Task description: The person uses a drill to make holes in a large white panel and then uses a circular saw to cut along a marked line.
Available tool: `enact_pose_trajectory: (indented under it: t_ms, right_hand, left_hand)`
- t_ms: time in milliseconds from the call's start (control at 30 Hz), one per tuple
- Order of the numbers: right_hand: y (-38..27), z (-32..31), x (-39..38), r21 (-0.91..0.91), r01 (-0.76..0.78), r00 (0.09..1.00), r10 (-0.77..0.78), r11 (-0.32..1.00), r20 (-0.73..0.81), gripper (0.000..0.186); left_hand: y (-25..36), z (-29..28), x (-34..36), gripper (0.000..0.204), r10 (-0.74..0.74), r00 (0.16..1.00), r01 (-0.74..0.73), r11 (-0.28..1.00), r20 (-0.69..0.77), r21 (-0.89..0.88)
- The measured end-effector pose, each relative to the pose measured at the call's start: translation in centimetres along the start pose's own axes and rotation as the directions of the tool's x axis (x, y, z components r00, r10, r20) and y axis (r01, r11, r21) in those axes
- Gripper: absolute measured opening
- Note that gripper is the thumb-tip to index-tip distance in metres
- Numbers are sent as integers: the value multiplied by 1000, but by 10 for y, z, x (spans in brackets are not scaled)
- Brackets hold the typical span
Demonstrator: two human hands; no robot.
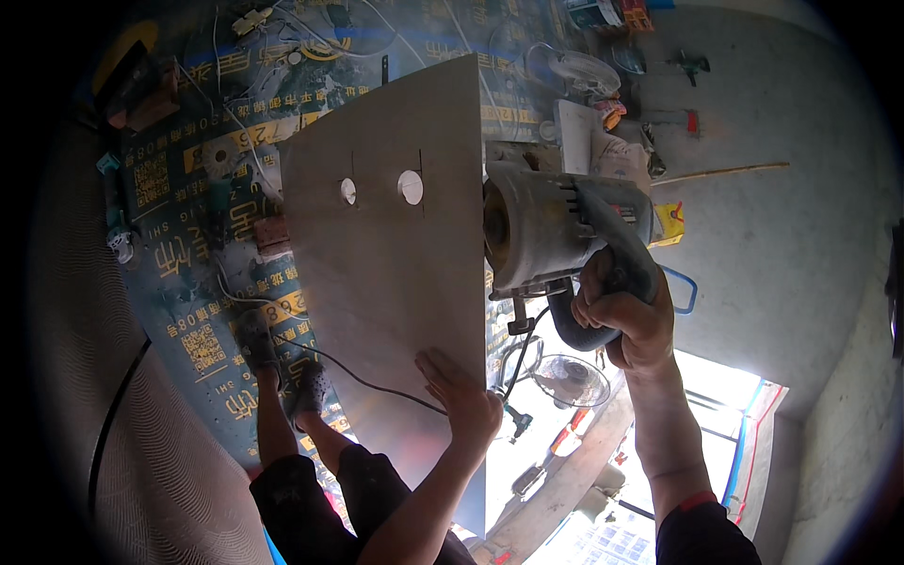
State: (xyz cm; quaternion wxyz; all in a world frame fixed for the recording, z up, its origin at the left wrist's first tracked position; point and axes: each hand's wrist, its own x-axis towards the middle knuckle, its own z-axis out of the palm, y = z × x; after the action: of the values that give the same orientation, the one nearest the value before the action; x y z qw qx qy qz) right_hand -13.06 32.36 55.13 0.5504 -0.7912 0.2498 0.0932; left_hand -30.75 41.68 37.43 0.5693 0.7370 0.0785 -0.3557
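Note:
A large grey tile (386, 273) stands tilted in front of me, with two round holes and thin dark marking lines in its upper part. My left hand (461, 395) lies near its right edge, fingers stretched over the face; the thumb side is partly hidden. My right hand (626, 306) is wrapped round the looped handle of a dusty grey power tool (541, 226) with a thick cylindrical body. The tool's front end is up against the tile's right edge; where it meets the far side is hidden.
Green printed sheeting (202, 301) covers the floor, with a cable (367, 381) crossing it. A brick (273, 236) lies left of the tile. A round wire-caged fan (572, 379) is beyond the right edge, near a bright opening. Another fan (584, 71) and assorted items lie at the back.

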Motion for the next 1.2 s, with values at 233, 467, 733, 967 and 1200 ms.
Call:
enact_pose_trajectory:
  t_ms: [233, 467, 733, 967, 1200]
  right_hand:
    - [-2, 3, 0, 4, 35, 999, -35, 999, -21, 82]
    - [-6, 5, 15, -11, 91, 996, -90, 996, 23, 82]
    - [-14, 8, 29, 18, 145, 989, -144, 989, -33, 37]
    - [-15, 12, 26, 12, 117, 990, -116, 993, -79, 37]
    - [-1, 1, 10, -2, 61, 998, -61, 998, -26, 81]
  left_hand:
    - [5, -4, 1, 93, -30, 999, 31, 999, 23, -36]
    - [3, -2, 0, 94, -12, 1000, 12, 1000, 0, -29]
    - [0, 2, 1, 94, -23, 1000, 23, 999, 4, -23]
    - [2, 1, 1, 91, -4, 1000, 3, 999, -4, -36]
    - [4, 1, 1, 90, -37, 999, 37, 999, 14, -37]
